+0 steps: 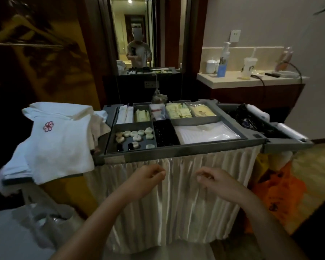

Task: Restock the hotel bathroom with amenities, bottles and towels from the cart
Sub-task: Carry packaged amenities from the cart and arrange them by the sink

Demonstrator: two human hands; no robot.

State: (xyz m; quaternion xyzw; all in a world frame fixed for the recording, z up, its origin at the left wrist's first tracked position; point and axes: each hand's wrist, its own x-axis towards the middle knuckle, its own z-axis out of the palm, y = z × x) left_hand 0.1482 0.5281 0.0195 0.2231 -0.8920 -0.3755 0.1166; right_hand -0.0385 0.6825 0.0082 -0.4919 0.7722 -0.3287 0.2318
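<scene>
A grey housekeeping cart (176,153) stands in front of me with a divided top tray. Round wrapped soaps (137,135) lie in its front-left compartment, small dark bottles (164,135) fill the one beside it, and white packets (206,133) sit to the right. Yellow sachets (178,111) fill the back compartments. White folded towels (58,139) with a red flower logo are piled on the cart's left end. My left hand (148,176) and my right hand (214,178) hover below the tray's front edge, before the cream curtain (176,203), fingers loosely curled, holding nothing.
A counter (248,79) at the back right carries a blue pump bottle (222,62), cups and a cable. A mirror (137,34) stands behind the cart. Black bags and white rolls (289,130) sit at the cart's right end, an orange bag (276,188) hangs below.
</scene>
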